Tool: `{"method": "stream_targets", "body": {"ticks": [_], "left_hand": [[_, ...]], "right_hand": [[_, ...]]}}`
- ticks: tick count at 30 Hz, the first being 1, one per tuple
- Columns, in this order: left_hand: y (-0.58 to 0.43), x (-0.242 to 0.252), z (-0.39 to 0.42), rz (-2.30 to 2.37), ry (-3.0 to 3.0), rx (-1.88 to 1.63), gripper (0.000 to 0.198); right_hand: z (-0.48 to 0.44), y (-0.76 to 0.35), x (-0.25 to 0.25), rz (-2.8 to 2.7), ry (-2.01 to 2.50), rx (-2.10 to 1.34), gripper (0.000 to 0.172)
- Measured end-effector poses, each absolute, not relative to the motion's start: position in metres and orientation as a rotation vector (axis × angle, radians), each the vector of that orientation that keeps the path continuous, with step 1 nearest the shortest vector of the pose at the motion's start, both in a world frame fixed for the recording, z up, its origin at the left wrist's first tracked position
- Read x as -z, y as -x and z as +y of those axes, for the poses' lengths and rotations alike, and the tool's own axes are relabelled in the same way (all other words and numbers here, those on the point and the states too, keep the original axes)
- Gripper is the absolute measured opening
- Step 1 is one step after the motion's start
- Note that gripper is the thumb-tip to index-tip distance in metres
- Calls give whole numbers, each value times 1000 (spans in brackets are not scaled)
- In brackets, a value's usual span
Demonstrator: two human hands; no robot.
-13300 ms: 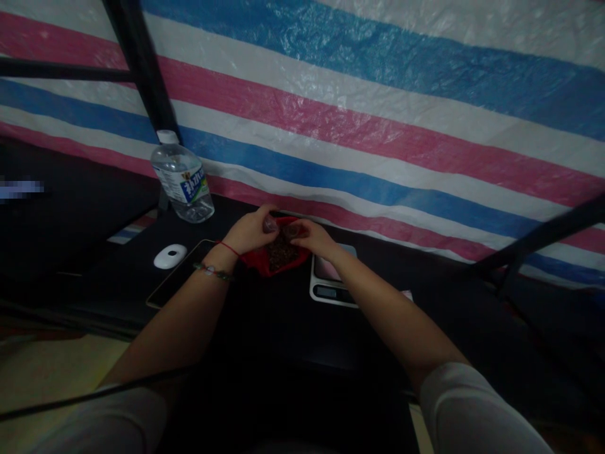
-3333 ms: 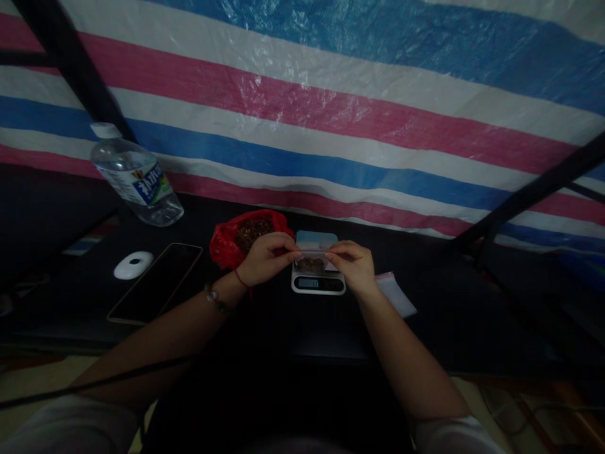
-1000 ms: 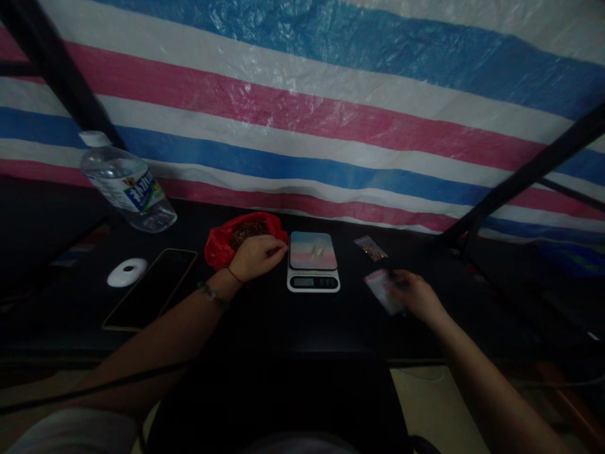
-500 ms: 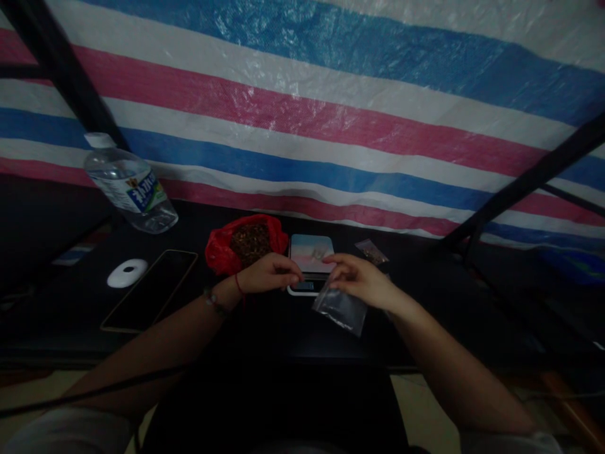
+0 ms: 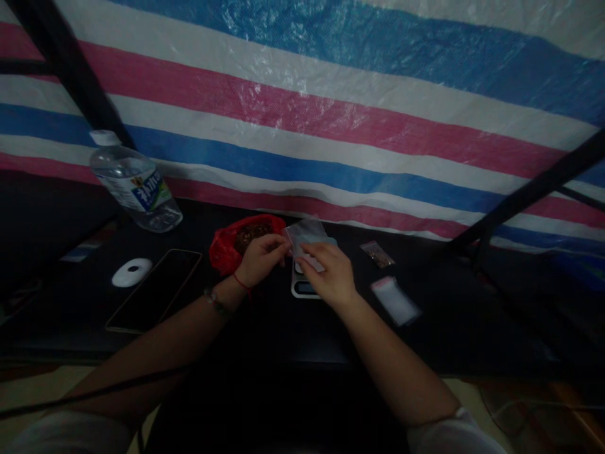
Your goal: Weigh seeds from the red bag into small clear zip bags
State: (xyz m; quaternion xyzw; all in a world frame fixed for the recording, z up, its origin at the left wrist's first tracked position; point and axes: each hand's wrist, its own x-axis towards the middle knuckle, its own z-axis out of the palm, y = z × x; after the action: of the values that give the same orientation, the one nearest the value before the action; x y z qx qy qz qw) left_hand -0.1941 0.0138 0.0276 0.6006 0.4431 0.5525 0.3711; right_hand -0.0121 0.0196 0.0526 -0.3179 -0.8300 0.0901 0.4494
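Note:
Both hands meet over the small digital scale (image 5: 302, 289) on the dark table (image 5: 449, 334). My left hand (image 5: 261, 258) pinches one edge of a small clear zip bag (image 5: 306, 232), and my right hand (image 5: 329, 276) has its fingers closed on the same bag from the other side. The bag is held up just above the scale. Right behind my left hand sits an open red plastic bag (image 5: 224, 247) holding brown seeds or spice. My left wrist wears a red string and a bead bracelet.
A pile of empty zip bags (image 5: 396, 301) and one filled small bag (image 5: 377, 254) lie right of the scale. A phone (image 5: 155, 288), a white mouse-like puck (image 5: 132, 272) and a water bottle (image 5: 137, 185) stand to the left. A striped tarp (image 5: 331, 113) hangs behind.
My right hand fetched an empty clear bag from the pile on the right and carried it over the scale. My left hand has now taken hold of its edge too.

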Motion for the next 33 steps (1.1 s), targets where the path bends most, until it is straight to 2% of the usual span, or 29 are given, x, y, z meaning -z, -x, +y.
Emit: {"method": "stream_targets", "body": {"ticks": [3, 8, 13, 18, 24, 29, 33], "left_hand": [[193, -25, 15, 1128, -1577, -1426, 27], [192, -21, 13, 1130, -1705, -1273, 26], [192, -23, 11, 1119, -1799, -1165, 26], [188, -27, 8, 1156, -1998, -1101, 28], [184, -23, 6, 1278, -2042, -1196, 19], [185, -23, 6, 1376, -2049, -1213, 22], [185, -22, 6, 1381, -2116, -1198, 24]], "right_hand": [[18, 23, -36, -2090, 862, -396, 28], [23, 23, -23, -2000, 944, -630, 17], [26, 15, -19, -1945, 951, -827, 16], [22, 15, -20, -2054, 961, -571, 21], [19, 17, -23, -2055, 1003, -208, 19], [21, 14, -24, -1997, 882, -224, 12], [22, 13, -20, -2114, 776, -259, 20]]}}
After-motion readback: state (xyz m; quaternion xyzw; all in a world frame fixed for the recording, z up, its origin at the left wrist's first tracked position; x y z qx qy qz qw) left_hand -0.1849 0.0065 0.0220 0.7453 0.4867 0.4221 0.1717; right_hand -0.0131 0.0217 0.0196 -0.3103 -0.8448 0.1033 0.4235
